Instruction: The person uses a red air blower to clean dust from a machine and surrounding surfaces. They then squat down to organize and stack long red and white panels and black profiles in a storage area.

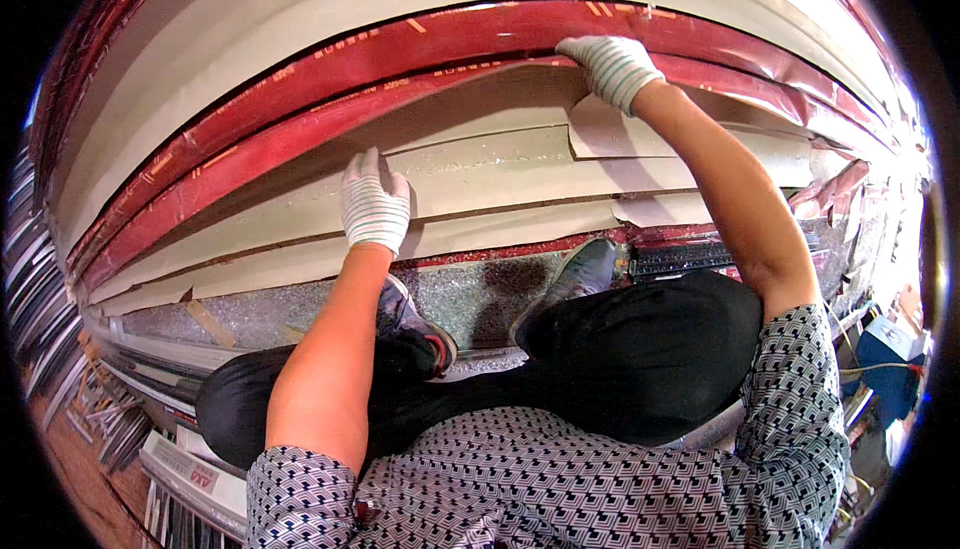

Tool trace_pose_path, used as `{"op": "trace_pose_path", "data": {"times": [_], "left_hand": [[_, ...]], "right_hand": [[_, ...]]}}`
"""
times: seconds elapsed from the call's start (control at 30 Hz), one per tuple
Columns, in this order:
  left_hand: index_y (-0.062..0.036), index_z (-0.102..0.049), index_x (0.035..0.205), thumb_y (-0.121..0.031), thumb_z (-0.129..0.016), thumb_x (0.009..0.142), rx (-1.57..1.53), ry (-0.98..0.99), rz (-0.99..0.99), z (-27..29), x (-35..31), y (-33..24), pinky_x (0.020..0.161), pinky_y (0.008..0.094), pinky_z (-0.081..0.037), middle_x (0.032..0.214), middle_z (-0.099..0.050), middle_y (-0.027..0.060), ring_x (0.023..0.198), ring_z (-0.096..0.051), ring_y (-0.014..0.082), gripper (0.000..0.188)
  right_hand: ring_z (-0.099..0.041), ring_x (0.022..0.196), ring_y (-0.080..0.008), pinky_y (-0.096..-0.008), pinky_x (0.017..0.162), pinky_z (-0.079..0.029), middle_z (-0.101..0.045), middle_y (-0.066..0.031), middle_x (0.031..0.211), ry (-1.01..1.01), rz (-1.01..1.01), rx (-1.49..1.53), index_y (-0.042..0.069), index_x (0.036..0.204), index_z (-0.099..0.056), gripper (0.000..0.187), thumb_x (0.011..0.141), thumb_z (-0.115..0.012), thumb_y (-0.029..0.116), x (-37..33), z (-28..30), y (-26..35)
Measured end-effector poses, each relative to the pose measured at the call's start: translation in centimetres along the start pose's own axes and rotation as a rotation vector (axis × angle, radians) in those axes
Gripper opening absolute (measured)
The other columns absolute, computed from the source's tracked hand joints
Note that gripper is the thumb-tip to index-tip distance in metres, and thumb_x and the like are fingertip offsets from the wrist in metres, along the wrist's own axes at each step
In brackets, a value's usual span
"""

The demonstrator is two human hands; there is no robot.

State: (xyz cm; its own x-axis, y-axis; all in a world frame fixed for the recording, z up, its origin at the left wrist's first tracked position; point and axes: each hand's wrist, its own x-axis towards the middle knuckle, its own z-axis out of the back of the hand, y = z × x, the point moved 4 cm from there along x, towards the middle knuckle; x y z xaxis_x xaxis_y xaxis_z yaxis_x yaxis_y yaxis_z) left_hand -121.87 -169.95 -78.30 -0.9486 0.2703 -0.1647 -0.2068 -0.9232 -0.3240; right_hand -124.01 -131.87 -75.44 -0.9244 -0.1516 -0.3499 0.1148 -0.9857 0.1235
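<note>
Both my hands wear white knit gloves with thin green stripes. My right hand (615,69) is closed on the edge of a long red-edged sheet (400,97), which arches up over cream panels and casts a shadow on them. Its fingertips lie between this sheet and another red band (450,29) just beyond. Lower and to the left, my left hand (376,205) lies over the cream panels (480,171), fingers stretched forward and thumb apart, with nothing seen in it. Whether its palm presses on the panel is hidden.
A torn pale flap (615,134) lies on the panels at right. My shoes (578,274) stand on a grey speckled surface (480,299) in front of my knees. Stacked long strips (40,299) line the left side. A blue object (885,374) with cables sits at right.
</note>
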Motion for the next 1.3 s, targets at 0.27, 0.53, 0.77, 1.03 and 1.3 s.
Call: {"op": "trace_pose_path", "data": {"times": [0.27, 0.53, 0.77, 1.03, 1.3], "left_hand": [[-0.0045, -0.052, 0.131, -0.025, -0.067, 0.079, 0.108, 0.045, -0.098, 1.8, 3.5, -1.3, 0.108, 0.0446, -0.039, 0.137, -0.05, 0.018, 0.127, -0.047, 0.0356, 0.058], [-0.0079, -0.046, 0.138, -0.029, -0.07, 0.079, 0.302, 0.235, -0.147, 1.0, 3.6, -0.7, 0.11, 0.0449, -0.034, 0.143, -0.043, 0.0158, 0.131, -0.042, 0.0333, 0.067], [-0.0099, -0.038, 0.144, -0.027, -0.074, 0.075, 0.384, 0.292, -0.215, 1.5, 5.1, -1.0, 0.111, 0.0462, -0.032, 0.147, -0.038, 0.0149, 0.134, -0.038, 0.033, 0.079], [-0.0077, -0.035, 0.144, -0.019, -0.072, 0.073, 0.463, 0.326, -0.376, 0.8, 7.4, -2.2, 0.11, 0.0483, -0.033, 0.147, -0.036, 0.0178, 0.133, -0.039, 0.034, 0.08], [-0.0101, -0.033, 0.146, -0.013, -0.069, 0.074, 0.472, 0.304, -0.314, 0.1, 10.0, -1.6, 0.111, 0.0468, -0.033, 0.15, -0.033, 0.0185, 0.136, -0.037, 0.0341, 0.081]], "right_hand": [[-0.067, 0.085, -0.0353, -0.0462, 0.073, -0.053, -0.069, -0.014, 0.097, -0.224, -0.092, -0.094, 0.023, 0.124, -0.06, 0.035, 0.092, -0.051, 0.012, 3.2, 4.8, -2.6], [-0.066, 0.089, -0.0349, -0.0455, 0.076, -0.053, -0.069, -0.0127, 0.1, -0.274, -0.142, -0.101, 0.024, 0.123, -0.061, 0.034, 0.094, -0.046, 0.014, 5.7, 6.4, -3.6], [-0.066, 0.09, -0.0354, -0.0458, 0.077, -0.052, -0.069, -0.0126, 0.102, -0.26, -0.218, -0.063, 0.025, 0.123, -0.062, 0.034, 0.094, -0.046, 0.014, 8.1, 7.2, -4.3], [-0.065, 0.09, -0.0365, -0.0461, 0.077, -0.052, -0.068, -0.013, 0.101, -0.317, -0.187, -0.007, 0.024, 0.12, -0.064, 0.031, 0.094, -0.048, 0.018, 9.3, 7.8, -4.7], [-0.066, 0.092, -0.0344, -0.0457, 0.076, -0.052, -0.068, -0.0118, 0.102, -0.276, -0.2, -0.037, 0.022, 0.117, -0.062, 0.035, 0.088, -0.048, 0.009, 8.8, 8.1, -4.5]]}}
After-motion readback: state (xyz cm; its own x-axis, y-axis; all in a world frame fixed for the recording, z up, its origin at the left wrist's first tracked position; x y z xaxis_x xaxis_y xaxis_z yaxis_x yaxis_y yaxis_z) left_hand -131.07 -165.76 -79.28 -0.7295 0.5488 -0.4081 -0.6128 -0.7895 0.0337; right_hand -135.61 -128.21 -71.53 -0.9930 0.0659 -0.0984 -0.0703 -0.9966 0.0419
